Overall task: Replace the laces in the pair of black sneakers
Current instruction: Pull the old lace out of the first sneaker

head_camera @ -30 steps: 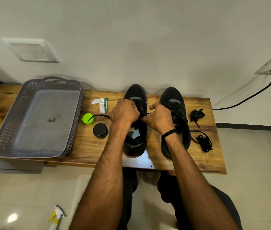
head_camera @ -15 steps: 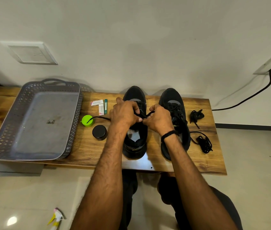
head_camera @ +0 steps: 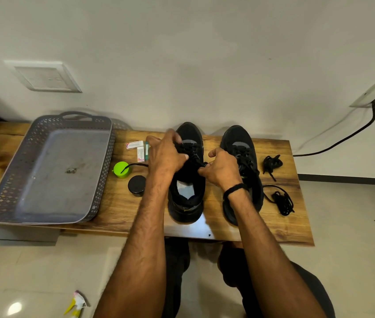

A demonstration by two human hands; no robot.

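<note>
Head view, from left to right. A grey tray (head_camera: 44, 193) fills the left end of the bench (head_camera: 117, 214), probably kept there to collect things. Just beside its right wall lie small packets (head_camera: 134, 145), a green lid (head_camera: 121, 169) and a black jar (head_camera: 137, 185), all apart from the work.

A lace (head_camera: 136, 165) trails over the green lid and goes under the left hand (head_camera: 167, 154). This hand is curled over the upper eyelets of the left sneaker (head_camera: 187, 198) and appears to grip the lace there, I think to keep it tight. The right hand (head_camera: 222, 169) pinches the other part of the same lace at the inner side of the tongue, so the two hands are close but do not touch.

Both sneakers stand in the middle of the bench, toes at the back edge, heels at the person, which makes the eyelets easy to reach. The right sneaker (head_camera: 239, 138) looks already laced. Near the right end lie two loose lace bundles (head_camera: 271, 162), likely the old ones, put aside.
</note>
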